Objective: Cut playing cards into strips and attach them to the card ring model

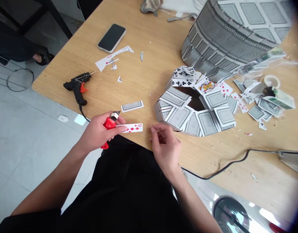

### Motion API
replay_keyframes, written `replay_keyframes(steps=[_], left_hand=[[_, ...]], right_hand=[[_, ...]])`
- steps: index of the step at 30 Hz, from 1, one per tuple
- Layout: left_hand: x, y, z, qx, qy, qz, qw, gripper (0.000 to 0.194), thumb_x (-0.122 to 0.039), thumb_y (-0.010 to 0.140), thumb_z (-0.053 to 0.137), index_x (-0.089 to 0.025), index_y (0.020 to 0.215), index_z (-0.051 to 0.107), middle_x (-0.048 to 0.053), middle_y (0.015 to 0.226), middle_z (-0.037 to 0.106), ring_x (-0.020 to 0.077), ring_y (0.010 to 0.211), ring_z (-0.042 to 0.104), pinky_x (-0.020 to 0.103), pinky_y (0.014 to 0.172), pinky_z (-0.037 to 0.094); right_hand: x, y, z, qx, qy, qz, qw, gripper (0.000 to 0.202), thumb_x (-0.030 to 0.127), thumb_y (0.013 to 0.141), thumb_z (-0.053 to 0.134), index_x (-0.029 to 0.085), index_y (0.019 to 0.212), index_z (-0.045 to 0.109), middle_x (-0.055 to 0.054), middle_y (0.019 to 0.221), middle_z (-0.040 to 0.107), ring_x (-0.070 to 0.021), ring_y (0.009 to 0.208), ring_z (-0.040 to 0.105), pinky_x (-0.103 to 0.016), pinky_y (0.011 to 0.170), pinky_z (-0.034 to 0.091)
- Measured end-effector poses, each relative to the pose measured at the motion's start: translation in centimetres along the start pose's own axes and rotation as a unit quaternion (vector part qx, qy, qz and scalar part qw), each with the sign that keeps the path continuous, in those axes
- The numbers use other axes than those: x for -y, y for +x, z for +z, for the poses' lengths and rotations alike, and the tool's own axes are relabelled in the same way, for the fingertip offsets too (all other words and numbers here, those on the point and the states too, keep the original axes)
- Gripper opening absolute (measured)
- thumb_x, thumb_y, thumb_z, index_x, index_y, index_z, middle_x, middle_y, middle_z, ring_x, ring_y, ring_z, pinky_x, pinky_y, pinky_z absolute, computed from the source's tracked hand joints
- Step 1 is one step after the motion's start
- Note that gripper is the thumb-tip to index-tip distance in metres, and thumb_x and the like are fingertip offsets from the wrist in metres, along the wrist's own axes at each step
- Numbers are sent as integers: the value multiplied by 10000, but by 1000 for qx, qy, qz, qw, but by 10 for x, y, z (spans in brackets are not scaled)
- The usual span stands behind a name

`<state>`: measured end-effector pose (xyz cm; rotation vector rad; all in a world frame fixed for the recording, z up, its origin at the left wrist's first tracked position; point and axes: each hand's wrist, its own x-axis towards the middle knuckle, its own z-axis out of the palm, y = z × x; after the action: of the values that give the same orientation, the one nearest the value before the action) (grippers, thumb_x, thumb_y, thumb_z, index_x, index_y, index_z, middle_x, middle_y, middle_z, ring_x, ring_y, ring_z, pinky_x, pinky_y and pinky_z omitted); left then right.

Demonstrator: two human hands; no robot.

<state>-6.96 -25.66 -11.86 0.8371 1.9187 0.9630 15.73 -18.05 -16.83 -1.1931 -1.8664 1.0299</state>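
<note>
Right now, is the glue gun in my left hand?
No, your left hand holds a red cutter; the glue gun lies on the table.

The cutter (110,123) has a shiny red plastic body and a bright metal tip (115,116); the strip (134,128) is smooth, printed paper card. The ring of cards (179,117) is printed card too. The glue gun (77,85) is dark plastic with a metal nozzle (93,73). The phone (112,38) shows smooth, glossy glass. The table (163,35) is grained, satin wood, the clothing (136,187) matt black cloth, the floor (29,129) smooth, glossy tile.
</note>
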Motion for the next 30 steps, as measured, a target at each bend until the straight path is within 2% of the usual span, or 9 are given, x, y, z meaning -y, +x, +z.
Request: replay_keyframes(steps=[2, 4, 5, 7, 11, 16, 21, 26, 30], left_hand=[[0, -3, -3, -15, 3, -4, 1000, 275, -390, 772, 941, -210, 898, 776, 0, 681, 713, 118, 481, 570, 212, 420, 468], [-1, -6, -3, -9, -1, -3, 1000, 273, -393, 783, 936, -209, 895, 768, -13, 651, 693, 113, 472, 564, 210, 426, 472], [-2, -7, -3, -4, -6, 2, 1000, 272, -397, 791, 932, -209, 895, 765, -16, 645, 688, 112, 472, 566, 210, 432, 477], [-3, -8, 0, 8, -18, 14, 1000, 276, -407, 801, 928, -209, 899, 763, -15, 660, 698, 113, 482, 577, 212, 444, 490], [-4, -9, 4, 17, -27, 34, 999, 253, -382, 801, 924, -209, 893, 764, 3, 717, 742, 118, 512, 593, 219, 466, 508], [-1, -9, 1, 9, -43, 29, 999, 263, -344, 779, 941, -208, 897, 750, -5, 690, 731, 115, 497, 582, 216, 456, 497], [2, -8, 1, 23, -86, 5, 996, 271, -318, 781, 940, -202, 906, 729, -32, 601, 672, 115, 458, 584, 205, 432, 477], [0, -8, 3, 33, -93, 6, 995, 247, -323, 811, 923, -199, 864, 715, -45, 563, 633, 97, 448, 564, 191, 435, 462], [1, -2, 2, 39, -120, 1, 992, 261, -344, 814, 928, -209, 857, 708, -47, 537, 611, 102, 429, 542, 205, 416, 442]], right_hand=[[3, -1, 1, -36, -47, -60, 996, 59, 209, 1057, 628, 225, 1055, 685, -83, 1090, 810, -176, 792, 749, -312, 653, 591], [7, -2, 1, -42, -51, -94, 993, 85, 195, 1054, 627, 219, 1059, 708, -101, 1126, 802, -194, 857, 742, -333, 685, 590], [10, -3, 1, -28, -34, -83, 996, 79, 217, 1053, 646, 214, 1078, 721, -95, 1085, 802, -189, 827, 725, -333, 674, 580], [15, -4, 0, 22, 32, -13, 999, 123, 305, 1041, 708, 204, 1101, 747, -57, 936, 788, -157, 702, 668, -307, 605, 537], [23, -4, -6, 131, 166, 130, 969, 253, 439, 1012, 752, 192, 973, 787, -21, 787, 750, -112, 589, 602, -254, 529, 475], [27, 2, -12, 194, 239, 166, 937, 251, 428, 980, 785, 177, 965, 788, -28, 788, 769, -97, 564, 621, -223, 507, 491], [28, 2, -12, 188, 274, 181, 926, 232, 410, 960, 802, 178, 967, 787, -12, 703, 740, -93, 505, 592, -202, 431, 450], [30, 1, -12, 163, 318, 204, 911, 225, 394, 932, 841, 174, 957, 801, -62, 828, 810, -121, 575, 686, -199, 431, 499], [29, -2, -13, 155, 293, 195, 923, 246, 415, 965, 816, 175, 920, 782, -68, 842, 811, -133, 610, 724, -192, 440, 512]])
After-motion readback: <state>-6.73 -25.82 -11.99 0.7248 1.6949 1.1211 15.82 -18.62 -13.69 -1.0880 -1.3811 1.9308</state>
